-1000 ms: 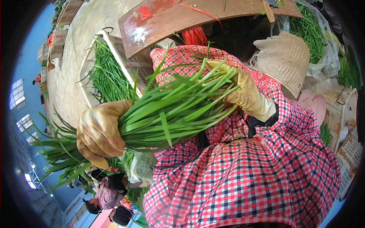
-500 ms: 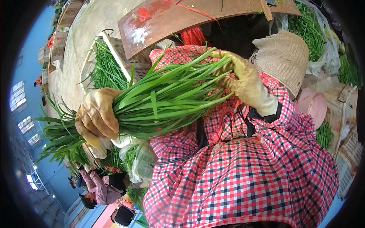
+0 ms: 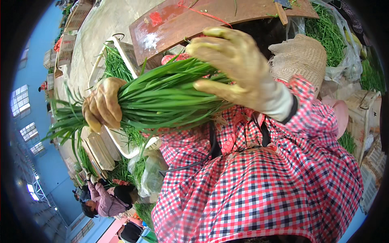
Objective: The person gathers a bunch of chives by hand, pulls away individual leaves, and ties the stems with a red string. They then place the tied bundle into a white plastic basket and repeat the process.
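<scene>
Left hand (image 3: 103, 103): clenched round green leaves (image 3: 162, 99)
Right hand (image 3: 244, 69): fingers spread (motion-blurred) over leaves
Table (image 3: 186, 22): wooden handle (image 3: 281, 14) across near edge

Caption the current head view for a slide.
Gloved left hand gripping a bunch of green leaves, gloved right hand open at its right end.

The long-leaved bundle of flat, narrow greens (image 3: 170, 99) was bright to deep green, while the rubbery-looking gloves on the left hand (image 3: 104, 104) and the right hand (image 3: 239, 73) were stained yellowish tan, the right one paling to off-white at its cuff. The loose cloth smock (image 3: 259, 194) was checked in red, white and near-black. The flat, smooth-topped table (image 3: 186, 30) was reddish brown with a whitish patch, the ridged woven fabric piece (image 3: 300, 58) beige with a zigzag pattern, and the tall flat wall (image 3: 52, 170) blue.
</scene>
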The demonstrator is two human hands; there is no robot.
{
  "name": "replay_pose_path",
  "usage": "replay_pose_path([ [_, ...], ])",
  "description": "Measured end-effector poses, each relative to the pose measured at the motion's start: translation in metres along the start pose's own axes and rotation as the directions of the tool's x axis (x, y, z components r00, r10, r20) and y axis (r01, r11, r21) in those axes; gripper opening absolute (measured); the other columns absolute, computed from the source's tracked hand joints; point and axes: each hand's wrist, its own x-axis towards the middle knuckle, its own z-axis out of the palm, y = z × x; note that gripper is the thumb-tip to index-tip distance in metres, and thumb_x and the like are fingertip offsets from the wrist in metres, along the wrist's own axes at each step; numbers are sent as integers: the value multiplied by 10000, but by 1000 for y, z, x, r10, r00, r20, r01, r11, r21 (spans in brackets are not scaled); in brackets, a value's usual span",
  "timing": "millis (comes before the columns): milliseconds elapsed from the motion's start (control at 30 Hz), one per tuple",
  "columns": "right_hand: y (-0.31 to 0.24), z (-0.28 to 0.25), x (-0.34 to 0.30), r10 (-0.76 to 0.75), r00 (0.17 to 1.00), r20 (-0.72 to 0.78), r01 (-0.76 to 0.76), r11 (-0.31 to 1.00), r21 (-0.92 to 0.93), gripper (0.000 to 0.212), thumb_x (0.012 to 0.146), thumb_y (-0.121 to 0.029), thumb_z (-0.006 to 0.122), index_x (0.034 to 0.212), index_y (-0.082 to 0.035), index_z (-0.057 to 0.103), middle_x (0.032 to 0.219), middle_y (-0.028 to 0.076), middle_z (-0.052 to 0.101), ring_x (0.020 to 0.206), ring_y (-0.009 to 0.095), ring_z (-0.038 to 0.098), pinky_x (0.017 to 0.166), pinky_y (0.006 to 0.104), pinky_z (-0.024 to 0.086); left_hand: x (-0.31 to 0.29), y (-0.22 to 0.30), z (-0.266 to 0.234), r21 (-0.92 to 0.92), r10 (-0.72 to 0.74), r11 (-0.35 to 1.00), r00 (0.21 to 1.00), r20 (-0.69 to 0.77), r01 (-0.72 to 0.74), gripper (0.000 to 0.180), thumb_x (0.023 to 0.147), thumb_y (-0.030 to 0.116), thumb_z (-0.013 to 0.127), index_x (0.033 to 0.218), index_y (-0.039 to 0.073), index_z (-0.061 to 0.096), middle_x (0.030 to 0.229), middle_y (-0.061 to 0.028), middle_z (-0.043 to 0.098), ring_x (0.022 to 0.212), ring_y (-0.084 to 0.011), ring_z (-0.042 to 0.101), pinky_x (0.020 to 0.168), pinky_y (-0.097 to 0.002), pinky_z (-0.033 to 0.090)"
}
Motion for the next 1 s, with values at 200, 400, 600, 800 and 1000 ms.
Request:
replay_pose_path([
  [200, 11, 21, 7, 433, 897, 84, -319, 505, 802, 195, 953, -235, 690, 1009, -49, 678, 871, 72, 707, 767, 148, 670, 695, 282, 553, -12, 7, -20, 90, -48, 995, 999, -13, 49, 209, 973, 253, 621, 804, 131, 639, 575, 47, 619, 536, -79, 650, 612, -229, 521],
  [400, 82, -16, -28, 468, 704, 534, -699, 322, 638, 276, 956, -279, 676, 1080, -33, 672, 736, 22, 643, 634, 102, 594, 572, 232, 455, -31, 30, -39, 117, -155, 973, 939, -308, 200, 207, 978, 314, 610, 901, 128, 657, 707, 37, 663, 720, -101, 640, 827, -274, 496],
  [600, 86, -20, -49, 357, 869, 344, -465, 828, 314, 604, 877, -315, 738, 1412, -128, 530, 1400, 107, 570, 1299, 282, 534, 1090, 426, 434, -37, 40, -55, 223, -104, 938, 827, -552, 266, 211, 993, 282, 584, 904, 102, 649, 808, -12, 674, 833, -153, 642, 909, -335, 492],
  [800, 61, 20, -13, 176, 902, 395, -354, 825, 441, 430, 904, -147, 717, 1285, 0, 581, 1173, 130, 680, 1026, 235, 651, 925, 338, 510, -37, 20, -38, 400, 255, 677, 313, -915, 618, 218, 1007, 249, 558, 906, 76, 642, 909, -61, 685, 946, -204, 643, 991, -395, 488],
  [1000, 95, 22, -49, 279, 785, 552, -544, 738, 400, 205, 950, -145, 656, 1089, 5, 658, 925, 60, 689, 810, 164, 624, 785, 283, 504, -34, 42, -46, 112, 30, 674, 124, -992, 730, 253, 1006, 253, 557, 972, 26, 663, 925, -101, 712, 900, -240, 680, 873, -385, 557],
])
